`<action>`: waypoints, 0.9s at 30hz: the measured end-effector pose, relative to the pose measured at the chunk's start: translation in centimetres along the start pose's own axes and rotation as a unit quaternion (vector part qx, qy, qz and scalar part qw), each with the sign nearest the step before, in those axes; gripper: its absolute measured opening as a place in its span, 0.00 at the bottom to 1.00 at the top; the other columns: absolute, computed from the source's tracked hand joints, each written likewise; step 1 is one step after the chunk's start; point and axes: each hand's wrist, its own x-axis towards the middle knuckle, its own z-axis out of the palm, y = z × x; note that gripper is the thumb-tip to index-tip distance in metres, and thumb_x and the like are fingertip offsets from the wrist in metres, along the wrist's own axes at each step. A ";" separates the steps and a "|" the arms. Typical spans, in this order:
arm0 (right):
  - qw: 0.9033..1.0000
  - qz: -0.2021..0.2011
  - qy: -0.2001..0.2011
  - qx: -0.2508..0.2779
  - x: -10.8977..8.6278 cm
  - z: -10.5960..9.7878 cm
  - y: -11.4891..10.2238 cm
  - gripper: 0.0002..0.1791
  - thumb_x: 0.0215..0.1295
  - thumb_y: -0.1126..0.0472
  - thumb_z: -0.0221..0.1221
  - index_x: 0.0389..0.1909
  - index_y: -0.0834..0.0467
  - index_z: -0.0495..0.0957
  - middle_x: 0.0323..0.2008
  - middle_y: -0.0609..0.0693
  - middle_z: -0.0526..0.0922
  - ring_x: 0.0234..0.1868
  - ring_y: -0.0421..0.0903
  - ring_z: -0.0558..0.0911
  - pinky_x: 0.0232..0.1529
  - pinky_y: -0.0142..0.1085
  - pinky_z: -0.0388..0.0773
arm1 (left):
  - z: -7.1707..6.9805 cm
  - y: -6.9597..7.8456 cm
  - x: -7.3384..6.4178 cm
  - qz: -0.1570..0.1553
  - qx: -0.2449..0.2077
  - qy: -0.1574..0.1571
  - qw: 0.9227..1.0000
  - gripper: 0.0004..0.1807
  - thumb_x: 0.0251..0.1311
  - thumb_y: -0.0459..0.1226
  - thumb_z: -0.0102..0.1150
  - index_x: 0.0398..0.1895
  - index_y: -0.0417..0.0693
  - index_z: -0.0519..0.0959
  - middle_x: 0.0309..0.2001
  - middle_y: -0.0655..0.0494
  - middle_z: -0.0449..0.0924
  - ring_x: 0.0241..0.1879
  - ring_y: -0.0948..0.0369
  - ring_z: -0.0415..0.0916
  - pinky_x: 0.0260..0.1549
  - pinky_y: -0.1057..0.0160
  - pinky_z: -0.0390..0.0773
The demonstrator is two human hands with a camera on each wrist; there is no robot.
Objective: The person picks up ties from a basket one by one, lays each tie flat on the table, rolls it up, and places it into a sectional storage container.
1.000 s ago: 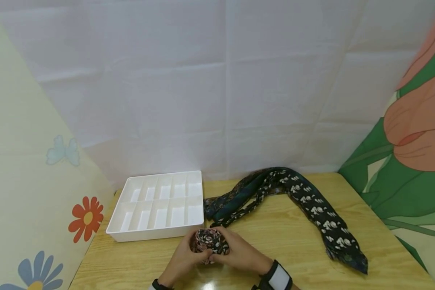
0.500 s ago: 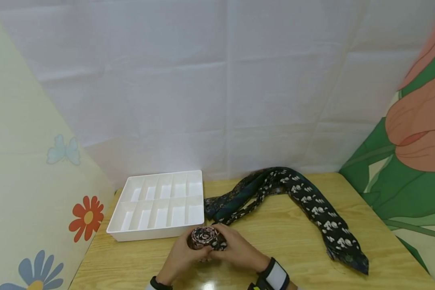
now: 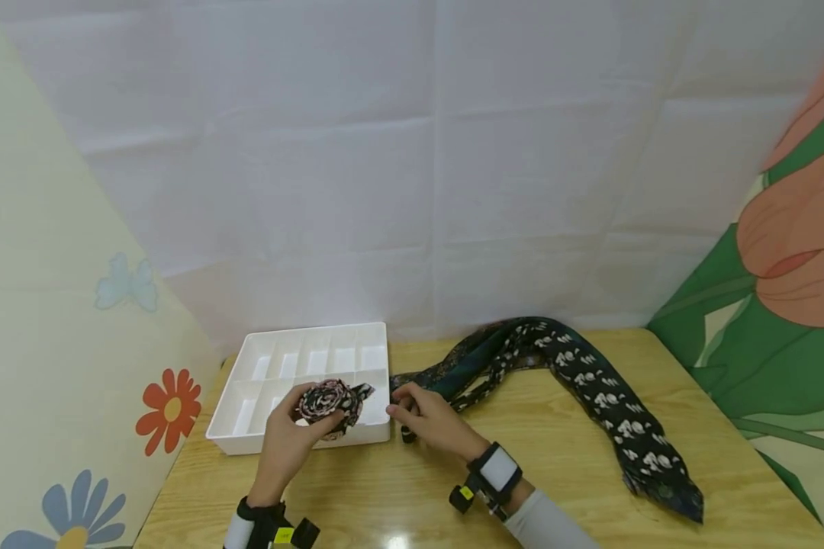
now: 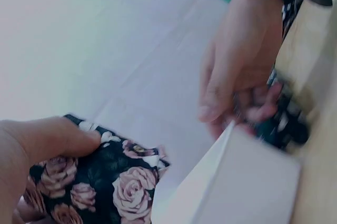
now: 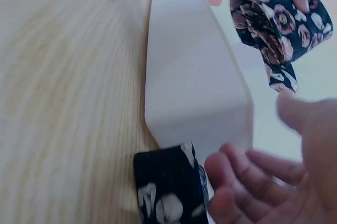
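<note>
My left hand (image 3: 284, 442) grips a rolled-up black scarf (image 3: 329, 402) with pink roses, thumb across the roll, over the front right compartments of a white divided tray (image 3: 236, 445). A short loose tail sticks out of the roll toward the right. In the left wrist view the thumb presses on the rose-printed scarf (image 4: 100, 187). My right hand (image 3: 442, 423) hovers at the tray's right front corner, fingers loosely bent and holding nothing. The right wrist view shows its fingers beside the tray wall (image 5: 195, 61), close to the folded end of another dark scarf (image 5: 168, 192).
A long black scarf with white motifs (image 3: 607, 404) curves across the right of the table (image 3: 522, 457). Darker scarves (image 3: 439, 374) lie beside it, reaching the tray's right side. A white cloth backdrop (image 3: 329, 191) hangs behind, with painted panels on both sides.
The rolled scarf has gone from the table front, between both hands, up and left over the tray in my left hand. My right hand has let go and moved slightly forward beside the tray.
</note>
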 end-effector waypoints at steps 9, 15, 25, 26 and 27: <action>0.997 0.064 0.045 -0.026 2.9 1.6 -0.4 0.27 0.80 0.45 0.57 0.63 0.63 0.74 0.32 0.48 0.82 0.27 0.41 0.79 0.28 0.35 0.75 | -1.0 -0.9 2.7 0.010 0.015 0.090 0.996 0.30 0.60 0.37 0.76 0.61 0.38 0.74 0.60 0.35 0.80 0.62 0.40 0.79 0.53 0.48 0.82; 0.996 0.068 0.048 -0.007 3.3 1.8 -0.4 0.23 0.78 0.50 0.59 0.62 0.63 0.73 0.29 0.48 0.81 0.24 0.43 0.78 0.24 0.36 0.74 | -0.7 -2.3 3.7 -0.001 0.035 0.126 0.991 0.31 0.59 0.38 0.75 0.60 0.34 0.72 0.61 0.28 0.80 0.63 0.34 0.78 0.58 0.33 0.79; 0.997 0.073 0.039 0.001 3.5 1.9 0.2 0.22 0.78 0.49 0.58 0.60 0.61 0.73 0.30 0.49 0.82 0.25 0.43 0.78 0.25 0.36 0.74 | -0.4 -4.1 3.6 0.020 0.122 0.173 0.977 0.29 0.54 0.37 0.77 0.53 0.30 0.74 0.51 0.28 0.83 0.52 0.35 0.83 0.48 0.35 0.81; 0.997 0.074 0.038 0.002 3.5 2.0 0.3 0.22 0.78 0.49 0.58 0.60 0.61 0.72 0.30 0.49 0.82 0.25 0.44 0.78 0.25 0.37 0.74 | -0.3 -4.1 3.5 0.023 0.128 0.171 0.977 0.29 0.54 0.37 0.77 0.53 0.30 0.74 0.50 0.28 0.83 0.51 0.36 0.83 0.48 0.35 0.82; 0.997 0.073 0.036 0.002 3.4 2.0 0.4 0.22 0.79 0.48 0.58 0.60 0.60 0.72 0.30 0.49 0.82 0.25 0.44 0.78 0.25 0.37 0.73 | -0.2 -4.2 3.5 0.025 0.136 0.169 0.976 0.29 0.54 0.38 0.78 0.53 0.31 0.75 0.50 0.29 0.84 0.51 0.36 0.83 0.48 0.35 0.82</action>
